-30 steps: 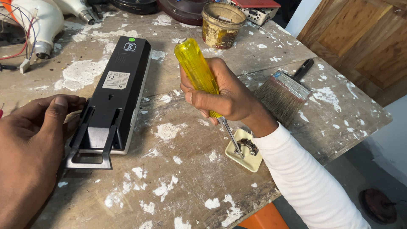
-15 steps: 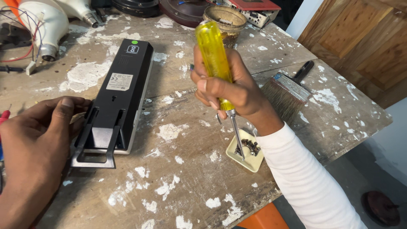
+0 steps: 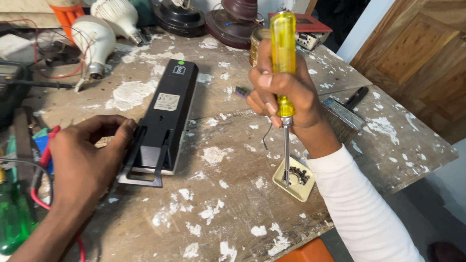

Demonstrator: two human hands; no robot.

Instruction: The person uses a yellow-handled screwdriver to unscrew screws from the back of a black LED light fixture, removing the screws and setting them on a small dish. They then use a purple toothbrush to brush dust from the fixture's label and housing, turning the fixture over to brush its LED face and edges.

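Observation:
My right hand (image 3: 286, 99) grips a screwdriver with a clear yellow handle (image 3: 283, 58), held nearly upright. Its metal tip reaches down into a small cream square dish (image 3: 293, 179) holding several dark screws. My left hand (image 3: 87, 155) rests against the near left end of a long black box-shaped device (image 3: 162, 121) lying flat on the paint-spattered wooden table (image 3: 223, 213). A black bracket sticks out of the device's near end, beside my left fingers.
A paintbrush (image 3: 345, 109) lies to the right of my right hand. Two white lamp bulbs (image 3: 104, 29) and a tin (image 3: 257, 43) stand at the back. A green-handled tool (image 3: 14, 218) and red wires (image 3: 41, 170) sit at the left edge.
The screwdriver has swung from a tilt to nearly upright, its tip staying in the cream dish. The view has shifted slightly; my left hand stays at the black device.

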